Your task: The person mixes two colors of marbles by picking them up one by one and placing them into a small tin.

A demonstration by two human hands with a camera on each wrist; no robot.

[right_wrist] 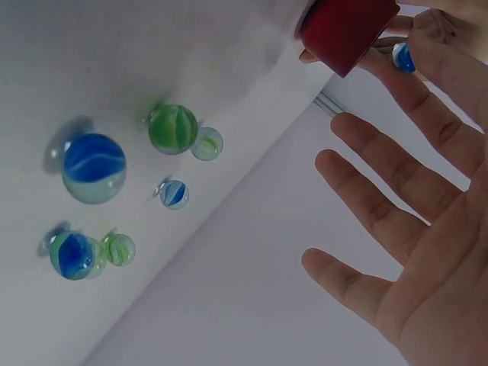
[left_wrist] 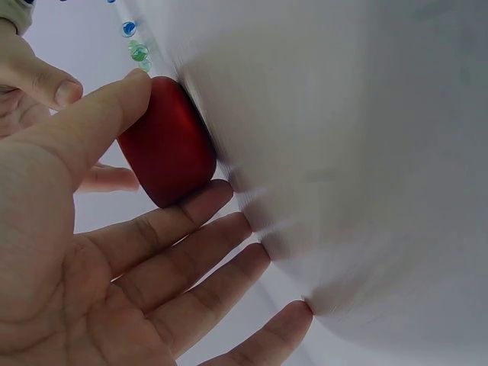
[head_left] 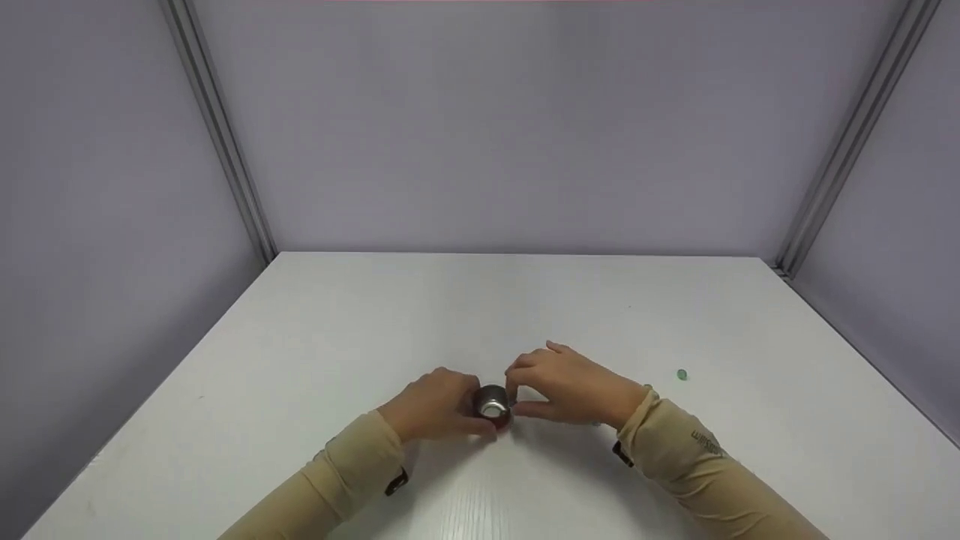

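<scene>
the small can (head_left: 493, 406) was deep matte red on its side, with a dull silver-grey metal top, and it stood on a white table (head_left: 525, 315) before pale lavender-grey walls (head_left: 510, 127) edged by silver-grey metal strips (head_left: 217, 127). the marbles were clear glass with swirled cores: a big one (right_wrist: 94, 167) blue with a white streak, another (right_wrist: 173, 129) green with pale stripes, a small one (right_wrist: 174, 194) blue and white, and a lone green one (head_left: 682, 374). both sleeves (head_left: 352, 472) were tan, the right bearing dark lettering.
</scene>
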